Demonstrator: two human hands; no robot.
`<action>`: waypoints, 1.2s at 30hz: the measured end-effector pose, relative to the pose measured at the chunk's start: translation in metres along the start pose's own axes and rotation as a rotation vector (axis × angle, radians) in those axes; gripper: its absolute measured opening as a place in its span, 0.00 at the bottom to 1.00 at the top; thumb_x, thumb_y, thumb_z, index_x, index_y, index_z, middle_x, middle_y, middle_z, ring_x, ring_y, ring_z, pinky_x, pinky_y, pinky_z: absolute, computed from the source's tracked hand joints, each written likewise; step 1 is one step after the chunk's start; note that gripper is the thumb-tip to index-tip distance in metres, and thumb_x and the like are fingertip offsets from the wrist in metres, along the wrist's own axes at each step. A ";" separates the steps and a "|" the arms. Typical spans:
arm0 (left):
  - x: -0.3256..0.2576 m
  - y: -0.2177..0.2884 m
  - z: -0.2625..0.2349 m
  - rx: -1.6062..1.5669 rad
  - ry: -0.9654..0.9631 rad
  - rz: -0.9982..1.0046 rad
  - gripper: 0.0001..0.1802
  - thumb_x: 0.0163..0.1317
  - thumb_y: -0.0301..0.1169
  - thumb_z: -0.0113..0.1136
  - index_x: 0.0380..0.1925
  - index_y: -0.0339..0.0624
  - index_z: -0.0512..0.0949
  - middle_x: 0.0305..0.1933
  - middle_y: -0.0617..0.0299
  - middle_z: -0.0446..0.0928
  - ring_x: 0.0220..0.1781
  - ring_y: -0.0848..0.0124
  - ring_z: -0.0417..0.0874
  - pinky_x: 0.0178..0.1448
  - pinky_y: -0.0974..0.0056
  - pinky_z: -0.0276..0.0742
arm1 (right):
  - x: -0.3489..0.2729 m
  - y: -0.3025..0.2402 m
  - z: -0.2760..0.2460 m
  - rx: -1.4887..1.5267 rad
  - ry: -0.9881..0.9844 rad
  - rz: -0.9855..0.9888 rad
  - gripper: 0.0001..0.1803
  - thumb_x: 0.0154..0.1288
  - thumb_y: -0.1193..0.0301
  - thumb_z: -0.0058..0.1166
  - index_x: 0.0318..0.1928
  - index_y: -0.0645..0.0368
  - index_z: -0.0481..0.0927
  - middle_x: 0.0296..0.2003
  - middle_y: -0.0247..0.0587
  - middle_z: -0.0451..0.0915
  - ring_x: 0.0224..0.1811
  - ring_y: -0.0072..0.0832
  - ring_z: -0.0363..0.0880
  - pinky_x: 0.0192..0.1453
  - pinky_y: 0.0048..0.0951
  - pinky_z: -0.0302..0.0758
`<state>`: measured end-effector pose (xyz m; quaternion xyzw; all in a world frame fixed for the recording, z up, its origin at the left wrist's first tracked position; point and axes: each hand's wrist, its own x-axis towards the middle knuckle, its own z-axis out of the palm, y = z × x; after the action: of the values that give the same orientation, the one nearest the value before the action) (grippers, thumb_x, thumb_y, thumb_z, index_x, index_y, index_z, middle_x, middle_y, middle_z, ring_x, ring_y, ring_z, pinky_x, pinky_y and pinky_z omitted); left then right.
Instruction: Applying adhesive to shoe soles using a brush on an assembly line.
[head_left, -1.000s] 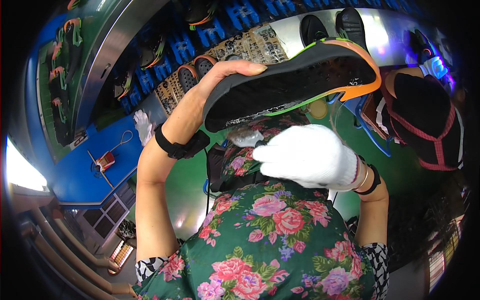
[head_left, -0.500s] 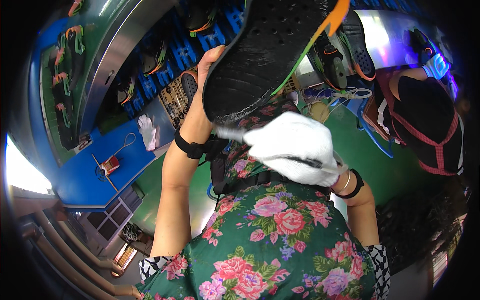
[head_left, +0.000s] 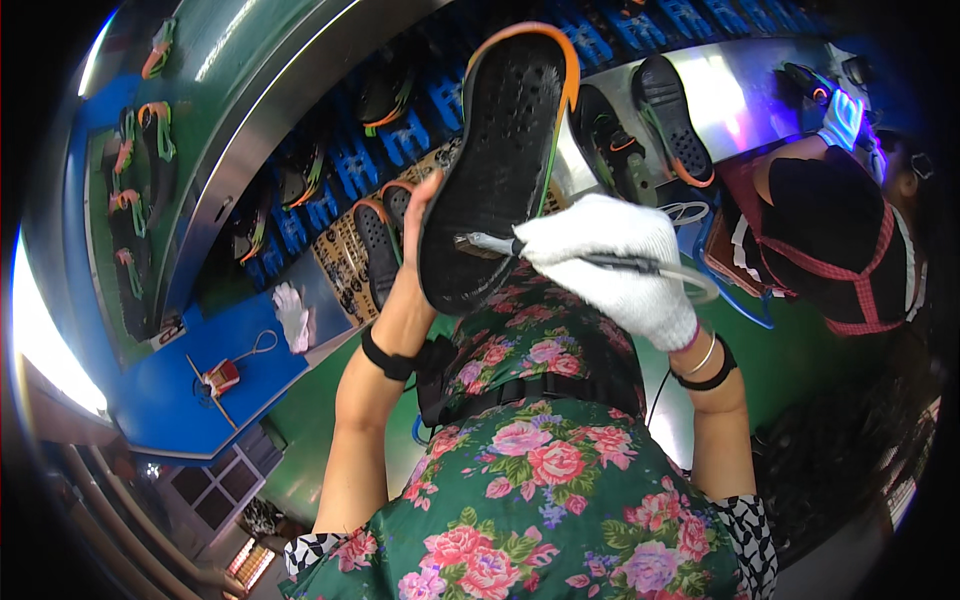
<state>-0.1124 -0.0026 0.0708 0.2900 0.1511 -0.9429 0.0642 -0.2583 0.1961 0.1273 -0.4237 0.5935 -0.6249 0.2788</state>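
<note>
My left hand holds up a black shoe sole with an orange and green rim, its studded underside facing me and its toe pointing up. My right hand, in a white knit glove, grips a thin metal-tipped tool with a cable trailing to the right. The tool's tip touches the lower heel part of the sole. A black band sits on each wrist. A floral apron covers my lap below.
More black soles rest on blue racks along a conveyor behind. A person in black with a red-trimmed apron works at the right. A spare white glove and small red tool lie on the blue bench at left.
My left hand turned the sole from lying sideways to standing upright. My right hand brought the tool up against the sole's heel.
</note>
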 end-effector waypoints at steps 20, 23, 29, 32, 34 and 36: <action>-0.002 0.014 -0.015 0.334 -0.361 -0.097 0.44 0.69 0.57 0.51 0.71 0.30 0.67 0.66 0.31 0.74 0.64 0.34 0.80 0.67 0.32 0.79 | -0.012 -0.014 0.037 -0.103 0.024 -0.261 0.09 0.58 0.79 0.71 0.41 0.61 0.90 0.41 0.45 0.90 0.40 0.36 0.89 0.46 0.34 0.84; -0.009 0.012 -0.001 0.466 -0.222 0.140 0.55 0.65 0.69 0.53 0.76 0.33 0.59 0.66 0.32 0.72 0.56 0.38 0.80 0.59 0.36 0.77 | -0.019 -0.005 0.041 0.275 -0.065 -0.075 0.09 0.58 0.81 0.70 0.40 0.63 0.90 0.40 0.46 0.90 0.40 0.36 0.90 0.47 0.34 0.84; -0.044 0.037 0.052 0.669 -0.686 0.212 0.67 0.53 0.70 0.69 0.79 0.36 0.52 0.72 0.32 0.64 0.63 0.37 0.77 0.63 0.34 0.80 | -0.041 0.006 0.018 0.813 0.109 0.204 0.07 0.55 0.84 0.67 0.36 0.66 0.89 0.41 0.54 0.89 0.43 0.40 0.89 0.47 0.35 0.86; -0.054 0.062 0.107 0.728 -0.883 0.196 0.68 0.54 0.65 0.74 0.80 0.36 0.47 0.77 0.30 0.53 0.63 0.30 0.75 0.58 0.31 0.85 | -0.037 0.008 0.019 0.761 0.222 0.400 0.09 0.56 0.84 0.66 0.40 0.69 0.89 0.42 0.52 0.89 0.42 0.32 0.89 0.46 0.30 0.86; -0.041 0.093 0.137 0.674 -0.931 0.243 0.65 0.56 0.60 0.75 0.81 0.40 0.47 0.80 0.29 0.46 0.61 0.25 0.75 0.54 0.38 0.89 | -0.040 0.027 0.029 0.756 0.243 0.396 0.14 0.59 0.84 0.64 0.47 0.71 0.88 0.45 0.50 0.90 0.42 0.27 0.88 0.47 0.26 0.84; -0.026 0.129 0.164 0.497 -0.924 0.293 0.62 0.57 0.56 0.75 0.81 0.41 0.48 0.82 0.31 0.43 0.74 0.30 0.62 0.67 0.39 0.81 | -0.038 0.043 0.044 0.737 0.233 0.372 0.15 0.61 0.83 0.64 0.50 0.69 0.88 0.44 0.47 0.90 0.40 0.26 0.88 0.46 0.25 0.84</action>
<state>-0.1507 -0.1769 0.1828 -0.1303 -0.1622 -0.9606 0.1845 -0.2089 0.2001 0.0747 -0.1083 0.4243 -0.7778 0.4507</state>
